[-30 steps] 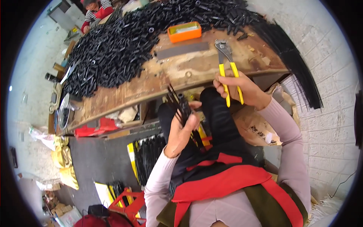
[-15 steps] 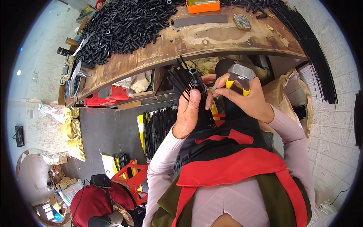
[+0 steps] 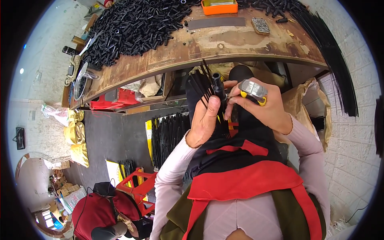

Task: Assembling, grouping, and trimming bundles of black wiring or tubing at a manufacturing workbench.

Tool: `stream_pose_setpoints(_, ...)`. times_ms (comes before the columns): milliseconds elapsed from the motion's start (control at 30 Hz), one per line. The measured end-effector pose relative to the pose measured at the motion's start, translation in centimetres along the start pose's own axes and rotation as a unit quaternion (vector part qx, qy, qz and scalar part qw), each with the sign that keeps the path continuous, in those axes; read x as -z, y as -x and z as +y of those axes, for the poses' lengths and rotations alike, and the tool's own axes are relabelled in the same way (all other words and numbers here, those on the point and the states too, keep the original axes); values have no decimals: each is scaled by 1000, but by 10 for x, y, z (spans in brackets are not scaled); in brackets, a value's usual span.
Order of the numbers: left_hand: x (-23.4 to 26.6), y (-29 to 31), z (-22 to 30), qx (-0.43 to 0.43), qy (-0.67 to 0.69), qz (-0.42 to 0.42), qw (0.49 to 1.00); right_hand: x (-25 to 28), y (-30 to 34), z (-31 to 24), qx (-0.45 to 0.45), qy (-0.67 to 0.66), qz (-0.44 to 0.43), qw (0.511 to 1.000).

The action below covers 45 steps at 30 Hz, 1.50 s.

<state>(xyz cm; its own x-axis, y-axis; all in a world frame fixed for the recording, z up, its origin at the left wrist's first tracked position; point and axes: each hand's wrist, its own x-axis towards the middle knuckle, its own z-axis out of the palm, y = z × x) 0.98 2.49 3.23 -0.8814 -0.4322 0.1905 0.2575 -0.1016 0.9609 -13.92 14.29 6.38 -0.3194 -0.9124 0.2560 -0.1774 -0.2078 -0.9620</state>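
Observation:
My left hand is closed around a bundle of thin black rods and a short black tube. The tube stands roughly upright, its hollow end up, and the rods fan out to its left. My right hand holds a tool with a silver metal body and yellow parts against its palm; its exact kind is not clear. The right thumb and fingertips pinch together close beside the tube. Whatever small thing lies between them is too small to make out.
Across the top runs a wooden workbench with a heap of black tubes, an orange box and a small speckled block. Long black rods hang over its right end. A red stool stands lower left.
Both hands and the tube appear slightly farther right. The tool in my right hand has turned, so less of its yellow part shows.

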Motion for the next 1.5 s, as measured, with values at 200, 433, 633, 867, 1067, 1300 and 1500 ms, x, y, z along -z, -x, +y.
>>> stream_pose_setpoints(200,-3,-4,4,1,12,-23,1000,3,0,-3,-18,22,5,1000)
stream_pose_setpoints(433,-5,-8,5,-5,8,-20,1000,2,5,4,42,22,20,999)
stream_pose_setpoints(633,-3,-7,11,3,-10,-29,1000,11,1,2,127,191,-24,973)
stream_pose_setpoints(867,7,-4,2,39,87,-78,992,15,-22,-17,14,105,-80,991)
stream_pose_setpoints(1067,20,-11,-7,12,116,-46,992,30,-2,-45,-264,91,-131,951)
stream_pose_setpoints(1300,9,-10,-1,25,50,-49,997,38,0,-67,-295,204,-255,898)
stream_pose_setpoints(1500,4,-11,3,50,88,-78,992,47,21,-39,-213,102,-220,947)
